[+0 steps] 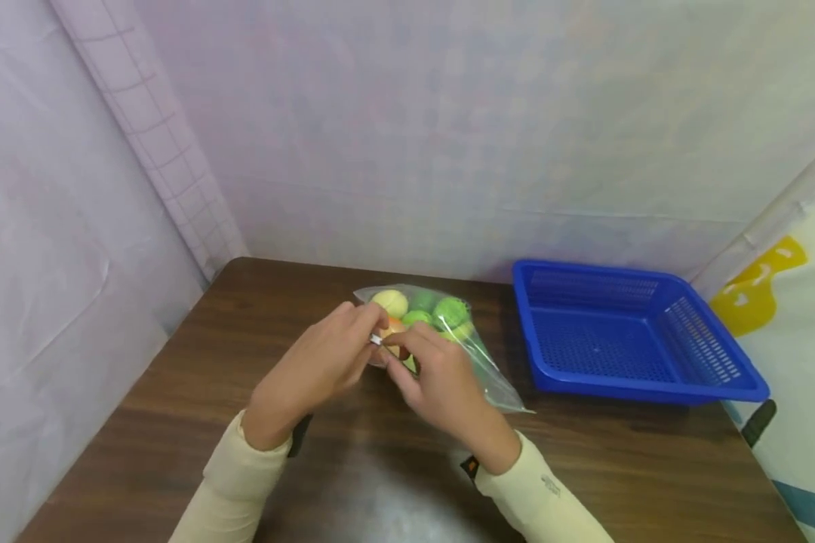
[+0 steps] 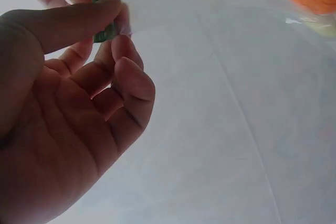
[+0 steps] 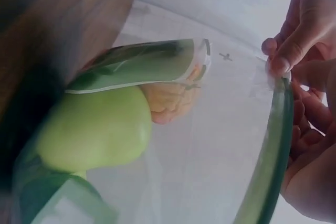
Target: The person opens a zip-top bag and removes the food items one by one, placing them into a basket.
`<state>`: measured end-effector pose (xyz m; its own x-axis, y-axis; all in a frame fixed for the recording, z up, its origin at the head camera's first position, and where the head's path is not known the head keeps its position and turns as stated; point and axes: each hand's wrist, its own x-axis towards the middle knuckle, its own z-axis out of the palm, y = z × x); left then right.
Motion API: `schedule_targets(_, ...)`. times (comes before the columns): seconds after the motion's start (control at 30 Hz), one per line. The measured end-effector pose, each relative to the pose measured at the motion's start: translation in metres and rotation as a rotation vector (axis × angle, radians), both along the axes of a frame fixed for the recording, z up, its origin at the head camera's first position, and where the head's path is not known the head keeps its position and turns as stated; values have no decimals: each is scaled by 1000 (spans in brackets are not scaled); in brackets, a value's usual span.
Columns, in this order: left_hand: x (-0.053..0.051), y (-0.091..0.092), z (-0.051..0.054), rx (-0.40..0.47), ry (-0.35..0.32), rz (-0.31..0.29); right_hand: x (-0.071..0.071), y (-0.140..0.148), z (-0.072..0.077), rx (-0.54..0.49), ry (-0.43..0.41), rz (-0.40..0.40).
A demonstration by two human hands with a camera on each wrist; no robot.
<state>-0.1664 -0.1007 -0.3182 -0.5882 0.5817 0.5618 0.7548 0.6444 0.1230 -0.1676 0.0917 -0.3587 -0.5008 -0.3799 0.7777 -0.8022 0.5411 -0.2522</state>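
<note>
"Toward the far side of the desk (image 1: 197, 362), just left of the blue basket (image 1: 598, 339), is that a clear bag (image 1: 487, 369)?"

"Yes, with round pieces (image 1: 450, 311), green and pale yellow, showing through its film. Whether its bottom rests on the desk, I can't tell."

"How do the left hand (image 1: 326, 351) and the right hand (image 1: 441, 373) stand?"

"Together at the bag's mouth, almost touching. Each pinches the edge between thumb and finger."

"Why so close to each other?"

"My guess is that the green strip (image 3: 281, 129) along the mouth bends easily. Pinching it on both sides of one spot, near that small white piece (image 1: 376, 339), should steady it."

"And the round pieces?"

"They bunch away from the mouth, which probably leaves the edge loose enough to handle."

"The basket?"

"Neither hand touches it. It sits off to the right, likely so both forearms have room around the bag."
</note>
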Motion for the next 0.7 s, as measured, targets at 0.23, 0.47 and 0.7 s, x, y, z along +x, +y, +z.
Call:
schedule_targets(0.23,-4,7,13,24,-39,14,-5,1,8,-28,-67,-52)
schedule_targets(0.47,-8,1,14,38,-90,-22,-2,0,8,13,-109,-22)
schedule_targets(0.7,-12,-1,15,37,-153,-36,-3,0,4,40,-85,-34)
